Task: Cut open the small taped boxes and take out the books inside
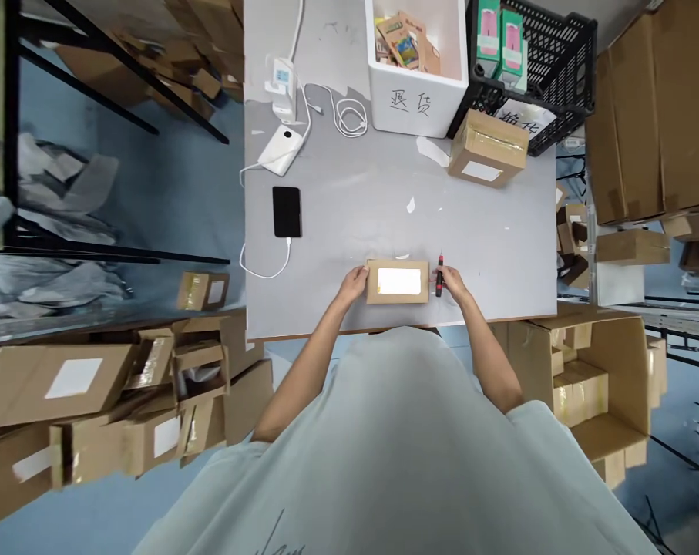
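Observation:
A small cardboard box (374,293) with a blank-looking white label lies near the front edge of the grey table. At its left end, my left hand (352,285) is closed on the edge, thumb by the upper corner. My right hand (454,284), just right of the box, has its fingers round a red-and-black screwdriver (439,282) whose thin tip points away from me. Part of the handle is hidden by the fingers.
A white bin (418,104) with small packages, a black crate (566,85) with green boxes and a taped carton (488,150) stand at the back right. Left are a black phone (287,212), a white power bank (280,149) and cables. Cartons (89,378) crowd both sides.

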A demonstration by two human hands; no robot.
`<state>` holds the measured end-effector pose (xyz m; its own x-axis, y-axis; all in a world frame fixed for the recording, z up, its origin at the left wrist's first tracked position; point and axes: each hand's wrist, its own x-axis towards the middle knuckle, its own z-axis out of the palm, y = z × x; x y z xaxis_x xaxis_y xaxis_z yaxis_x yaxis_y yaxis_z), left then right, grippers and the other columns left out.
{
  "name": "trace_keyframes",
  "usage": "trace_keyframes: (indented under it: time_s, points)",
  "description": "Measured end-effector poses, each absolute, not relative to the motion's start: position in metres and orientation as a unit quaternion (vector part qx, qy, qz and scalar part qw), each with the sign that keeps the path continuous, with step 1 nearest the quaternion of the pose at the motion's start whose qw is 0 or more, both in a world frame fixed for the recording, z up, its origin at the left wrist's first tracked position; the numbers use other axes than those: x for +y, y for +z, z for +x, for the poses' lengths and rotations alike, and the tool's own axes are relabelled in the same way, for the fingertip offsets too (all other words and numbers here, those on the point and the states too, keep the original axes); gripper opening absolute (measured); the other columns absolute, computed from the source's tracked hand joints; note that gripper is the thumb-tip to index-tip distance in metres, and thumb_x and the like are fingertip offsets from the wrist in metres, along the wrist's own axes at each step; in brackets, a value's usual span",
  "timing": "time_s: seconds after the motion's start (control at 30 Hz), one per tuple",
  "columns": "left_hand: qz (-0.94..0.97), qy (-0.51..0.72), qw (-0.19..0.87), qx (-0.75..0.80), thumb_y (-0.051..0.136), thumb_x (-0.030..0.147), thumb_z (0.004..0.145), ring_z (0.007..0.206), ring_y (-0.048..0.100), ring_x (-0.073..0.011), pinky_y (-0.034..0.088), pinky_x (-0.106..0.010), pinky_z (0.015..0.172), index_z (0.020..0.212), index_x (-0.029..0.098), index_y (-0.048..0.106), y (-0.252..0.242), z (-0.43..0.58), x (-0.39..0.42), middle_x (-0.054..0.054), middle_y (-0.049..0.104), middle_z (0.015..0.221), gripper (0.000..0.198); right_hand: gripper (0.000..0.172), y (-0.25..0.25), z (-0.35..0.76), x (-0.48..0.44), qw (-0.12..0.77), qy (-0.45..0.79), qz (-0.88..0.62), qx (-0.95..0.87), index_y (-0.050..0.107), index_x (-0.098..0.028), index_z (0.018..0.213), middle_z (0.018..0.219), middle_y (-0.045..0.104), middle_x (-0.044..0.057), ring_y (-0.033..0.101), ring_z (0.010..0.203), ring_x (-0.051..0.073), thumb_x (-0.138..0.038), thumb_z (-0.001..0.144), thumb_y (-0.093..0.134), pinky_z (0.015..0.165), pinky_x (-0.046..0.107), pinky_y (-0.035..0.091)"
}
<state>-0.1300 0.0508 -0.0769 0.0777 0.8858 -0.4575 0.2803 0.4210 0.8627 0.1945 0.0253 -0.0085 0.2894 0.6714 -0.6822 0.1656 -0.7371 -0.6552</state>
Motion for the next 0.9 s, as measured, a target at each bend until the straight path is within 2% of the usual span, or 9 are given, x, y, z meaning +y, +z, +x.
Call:
trace_keyframes:
  time_s: [0.1,0.2,0.3,0.37,0.5,0.7,0.8,0.9]
  points:
    - [0.448,0.261,0.594,0.615,0.057,0.073,0.104,0.119,0.077,-0.0315,0.062,-0.045,0.11,0.115,0.019,0.079,-0.067,-0.134,0.048,-0.016,0.085,0.123,0.06,0.02,0.008,0.182,0.025,0.276,0.532,-0.76,-0.254,0.064,-0.022,0.098,0.094,0.084,0.009,0.081,0.083,0.022,-0.041,0.099,0.061,0.07,0.028,0.063]
    - [0.421,0.279,0.618,0.602,0.057,0.067,0.107,0.121,0.078,-0.0315,0.061,-0.046,0.113,0.122,0.018,0.078,-0.051,-0.136,0.039,-0.017,0.083,0.13,0.055,0.024,0.028,0.184,0.008,0.307,0.52,-0.759,-0.244,0.063,-0.023,0.104,0.103,0.085,0.009,0.082,0.091,0.022,-0.046,0.099,0.061,0.074,0.029,0.064]
    - [0.406,0.304,0.622,0.597,0.07,0.051,0.102,0.124,0.079,-0.0303,0.063,-0.048,0.114,0.135,0.018,0.075,-0.038,-0.13,0.022,-0.016,0.078,0.144,0.046,0.029,0.043,0.192,-0.016,0.351,0.508,-0.75,-0.239,0.063,-0.023,0.108,0.114,0.086,0.01,0.083,0.101,0.023,-0.05,0.096,0.063,0.079,0.031,0.065]
    - [0.406,0.321,0.614,0.596,0.077,0.037,0.094,0.126,0.079,-0.0297,0.065,-0.048,0.113,0.14,0.019,0.073,-0.032,-0.121,0.01,-0.016,0.073,0.152,0.049,0.031,0.048,0.197,-0.031,0.367,0.497,-0.749,-0.239,0.062,-0.023,0.11,0.121,0.086,0.011,0.082,0.107,0.024,-0.051,0.094,0.065,0.08,0.031,0.065]
    - [0.418,0.34,0.6,0.591,0.078,0.024,0.088,0.127,0.079,-0.0289,0.069,-0.047,0.11,0.139,0.021,0.072,-0.032,-0.1,-0.007,-0.014,0.069,0.151,0.052,0.032,0.045,0.204,-0.046,0.35,0.48,-0.766,-0.245,0.061,-0.024,0.111,0.126,0.085,0.01,0.08,0.113,0.024,-0.05,0.093,0.067,0.083,0.031,0.064]
    - [0.436,0.29,0.595,0.61,0.081,0.026,0.086,0.111,0.082,-0.0272,0.07,-0.05,0.105,0.137,0.021,0.075,-0.047,-0.085,-0.016,-0.014,0.073,0.143,0.052,0.026,0.031,0.223,-0.047,0.278,0.472,-0.787,-0.285,0.06,-0.026,0.108,0.11,0.085,0.007,0.08,0.108,0.024,-0.044,0.093,0.071,0.089,0.033,0.065]
    - [0.441,0.27,0.596,0.614,0.082,0.025,0.085,0.11,0.081,-0.0255,0.069,-0.046,0.104,0.147,0.021,0.07,-0.052,-0.087,-0.022,-0.014,0.075,0.142,0.064,0.028,0.031,0.236,-0.045,0.277,0.463,-0.769,-0.343,0.06,-0.026,0.113,0.116,0.083,0.007,0.08,0.103,0.022,-0.046,0.095,0.068,0.098,0.037,0.065]
    - [0.462,0.282,0.588,0.601,0.083,0.025,0.085,0.119,0.078,-0.0249,0.066,-0.041,0.105,0.159,0.024,0.061,-0.052,-0.09,-0.026,-0.014,0.072,0.148,0.077,0.039,0.042,0.245,-0.039,0.248,0.407,-0.759,-0.444,0.064,-0.024,0.126,0.113,0.082,0.005,0.077,0.095,0.023,-0.049,0.096,0.066,0.098,0.039,0.064]
